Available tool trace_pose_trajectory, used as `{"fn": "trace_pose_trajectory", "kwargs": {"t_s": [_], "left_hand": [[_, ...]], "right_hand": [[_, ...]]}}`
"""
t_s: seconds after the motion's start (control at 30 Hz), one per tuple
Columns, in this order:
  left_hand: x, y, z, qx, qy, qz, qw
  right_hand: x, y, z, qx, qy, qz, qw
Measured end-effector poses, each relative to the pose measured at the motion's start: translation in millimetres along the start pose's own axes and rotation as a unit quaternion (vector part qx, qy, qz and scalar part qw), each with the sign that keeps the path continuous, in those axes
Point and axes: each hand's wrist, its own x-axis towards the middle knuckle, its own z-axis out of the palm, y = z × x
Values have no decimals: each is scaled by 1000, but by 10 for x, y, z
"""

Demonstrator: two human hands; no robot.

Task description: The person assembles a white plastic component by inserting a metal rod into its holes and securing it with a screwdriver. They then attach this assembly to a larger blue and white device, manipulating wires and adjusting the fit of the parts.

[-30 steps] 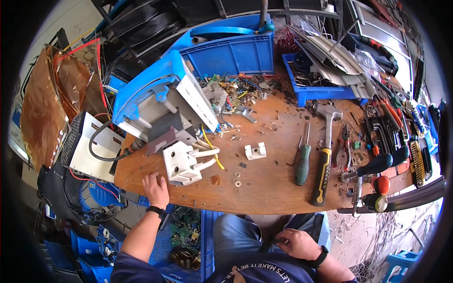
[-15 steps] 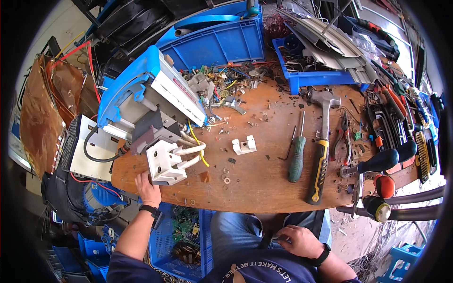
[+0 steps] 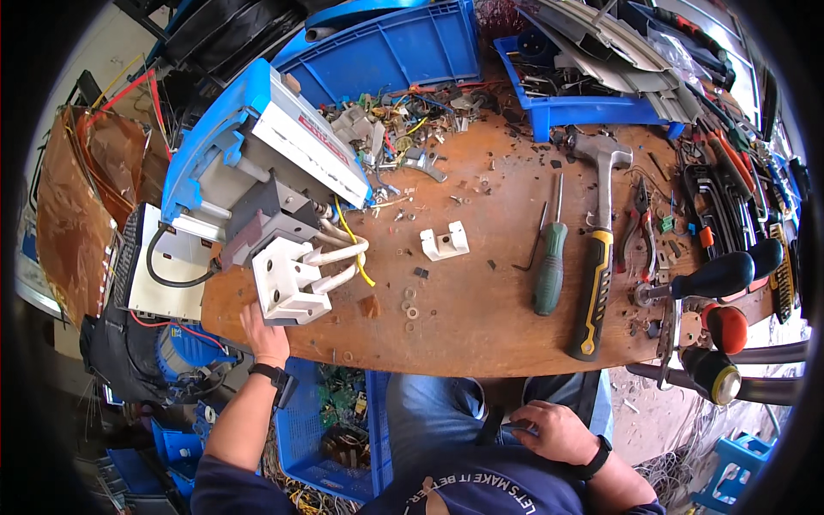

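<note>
A blue-and-white machine [image 3: 300,142] stands tilted at the table's left, with a grey metal block [image 3: 270,215] and a white bracket-like block [image 3: 287,283] at its near end. My left hand [image 3: 266,335] lies at the table edge just below the white block, fingers stretched forward and their tips partly hidden by it. Over my lap, my right hand [image 3: 556,431] is closed with curled fingers; a small dark edge shows at the fingertips, too little to name. A loose white bracket [image 3: 444,241] lies mid-table.
On the table's right lie a green screwdriver [image 3: 551,270], a hammer [image 3: 592,296], pliers [image 3: 638,232] and several other tools. Scrap parts [image 3: 395,129] pile up before a blue crate [image 3: 386,56]. A blue basket [image 3: 322,472] of circuit boards stands below the edge.
The whole view has shifted slightly, so the machine sits a bit further left and the tools further right. Both hands hold nearly the same places.
</note>
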Motion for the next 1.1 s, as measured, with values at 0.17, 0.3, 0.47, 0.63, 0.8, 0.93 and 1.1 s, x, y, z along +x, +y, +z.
{"fn": "trace_pose_trajectory", "kwargs": {"t_s": [0.17, 0.3, 0.47, 0.63, 0.8, 0.93, 1.1], "left_hand": [[6, 32, -22, -10, 8, -8, 1000], [6, 46, -21, -12, 14, -15, 1000], [2, 34, -10, -7, 15, -12, 1000], [12, 80, -46, -20, 8, -37, 999], [5, 74, -43, -18, 10, -41, 999], [12, 157, -68, -37, 14, -82, 996], [16, 181, -65, -58, 18, -99, 993]], "right_hand": [[-5, 6, 17, -3, 2, -3, 1000], [-6, 4, 29, -7, -2, -3, 1000], [-23, -3, 48, -6, -6, 3, 1000], [-33, -31, 54, -11, -7, 0, 1000], [-38, -76, 61, -20, -10, -4, 1000], [-36, -143, 71, -29, -12, 2, 1000], [-5, -199, 109, -48, -18, -10, 999]]}}
